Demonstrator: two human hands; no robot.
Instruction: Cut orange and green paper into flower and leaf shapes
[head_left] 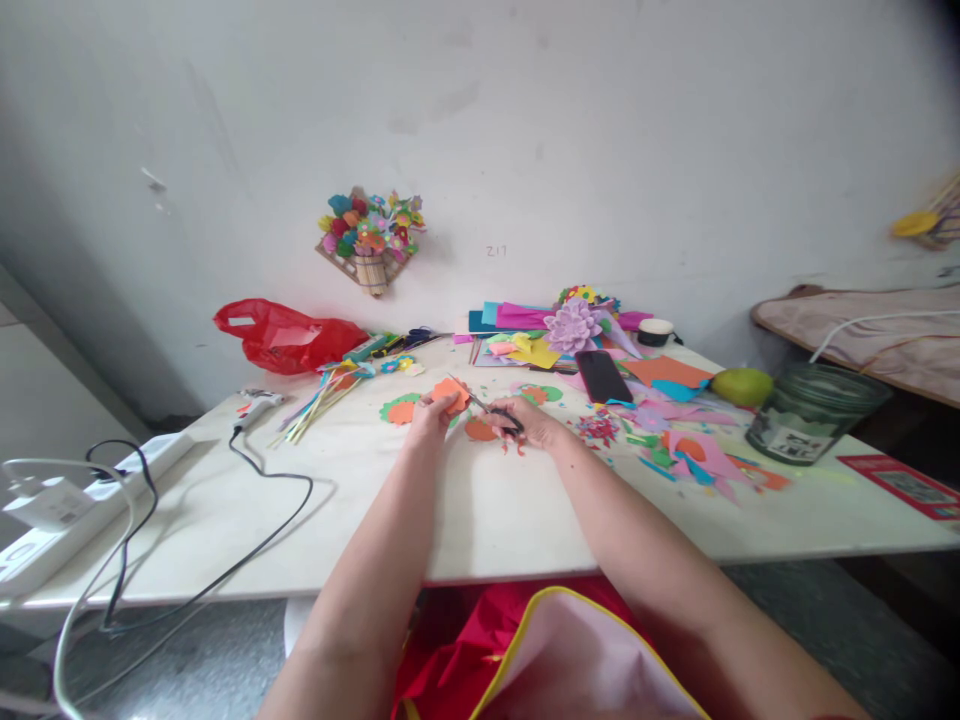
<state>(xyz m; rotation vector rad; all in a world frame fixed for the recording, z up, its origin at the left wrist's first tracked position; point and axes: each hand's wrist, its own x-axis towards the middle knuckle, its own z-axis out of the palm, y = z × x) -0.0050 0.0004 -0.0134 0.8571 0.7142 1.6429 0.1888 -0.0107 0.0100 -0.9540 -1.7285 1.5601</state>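
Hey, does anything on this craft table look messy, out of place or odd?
Paper scraps lie scattered right of the right hand, which holds scissors. A phone sits among them, and a green fruit lies beside the glass jar.

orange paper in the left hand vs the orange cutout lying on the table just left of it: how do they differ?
The orange paper is pinched in the left hand and raised off the table, with the scissors in the right hand at its edge; the orange cutout lies flat, untouched. The cutout sits on a green scalloped backing; the held paper shows none. Both are small orange craft pieces.
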